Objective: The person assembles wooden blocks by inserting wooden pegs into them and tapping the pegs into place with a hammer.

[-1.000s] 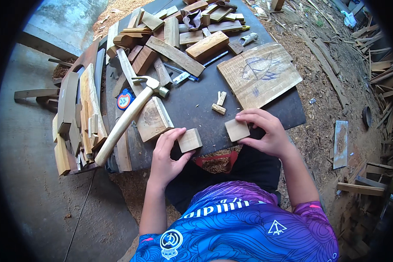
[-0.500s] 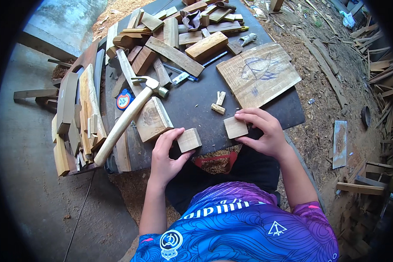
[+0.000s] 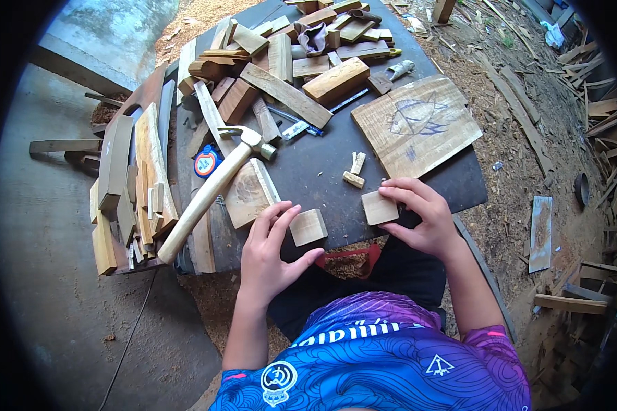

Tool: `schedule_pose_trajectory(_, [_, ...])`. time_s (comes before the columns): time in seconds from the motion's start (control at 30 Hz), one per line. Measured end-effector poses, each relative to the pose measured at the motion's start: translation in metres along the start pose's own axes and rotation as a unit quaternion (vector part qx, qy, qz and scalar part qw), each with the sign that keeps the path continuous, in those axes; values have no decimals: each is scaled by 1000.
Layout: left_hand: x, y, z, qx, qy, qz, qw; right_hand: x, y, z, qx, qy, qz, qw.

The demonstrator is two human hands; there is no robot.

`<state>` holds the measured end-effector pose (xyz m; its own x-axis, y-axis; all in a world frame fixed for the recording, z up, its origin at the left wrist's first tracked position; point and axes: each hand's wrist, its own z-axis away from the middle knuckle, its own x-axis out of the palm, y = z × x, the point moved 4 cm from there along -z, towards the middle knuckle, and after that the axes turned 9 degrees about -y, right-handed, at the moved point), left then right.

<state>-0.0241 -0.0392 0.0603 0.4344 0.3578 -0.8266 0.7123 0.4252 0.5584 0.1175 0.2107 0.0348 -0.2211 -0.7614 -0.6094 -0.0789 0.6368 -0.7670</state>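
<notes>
My left hand (image 3: 274, 255) is open, thumb and fingers apart, just left of a small square wooden block (image 3: 310, 229) near the front edge of the dark tabletop (image 3: 308, 164). My right hand (image 3: 424, 220) grips another square block (image 3: 376, 209) between fingers and thumb. Behind the left block lie a larger wood piece (image 3: 247, 195), a claw hammer (image 3: 199, 212) with a pale handle, and a blue-and-orange tape measure (image 3: 206, 164). Two small wood offcuts (image 3: 353, 178) lie just beyond the right block. A board with a pen drawing (image 3: 411, 130) sits at the back right.
Piled offcuts (image 3: 281, 61) with a crumpled purplish cloth (image 3: 312, 40) cover the back of the table. Slanted planks (image 3: 113, 164) line its left side. Scrap wood (image 3: 562, 301) and shavings litter the ground at right; a dark cable (image 3: 130, 342) lies on the concrete at left.
My left hand has let go of its block and opened, the thumb moving away toward me. My right hand still grips its block. The whole view has shifted slightly right and down.
</notes>
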Motion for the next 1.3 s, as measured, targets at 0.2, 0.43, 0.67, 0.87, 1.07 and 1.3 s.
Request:
schedule_pose_trajectory(0.2, [-36, -2, -53, 74, 56, -73, 993, -5, -8, -4, -13, 7, -12, 1000])
schedule_pose_trajectory(0.43, [-14, -34, -177, 99, 34, -335, 936, -6, 6, -2, 0, 60, -80, 995])
schedule_pose_trajectory(0.67, [0, -46, -211, 53, 3, -430, 901, -7, 16, 1, -2, 75, -136, 988])
schedule_pose_trajectory(0.87, [-18, 15, -151, 253, 170, -332, 893, -10, 24, 5, 33, 73, -228, 970])
schedule_pose_trajectory(1.07, [-14, 88, -59, 216, 54, -245, 944, -15, 31, 10, -8, 49, -327, 944])
schedule_pose_trajectory(1.3, [40, 68, -22, 159, 1, -128, 979, -8, 2, 18, -13, -6, -253, 967])
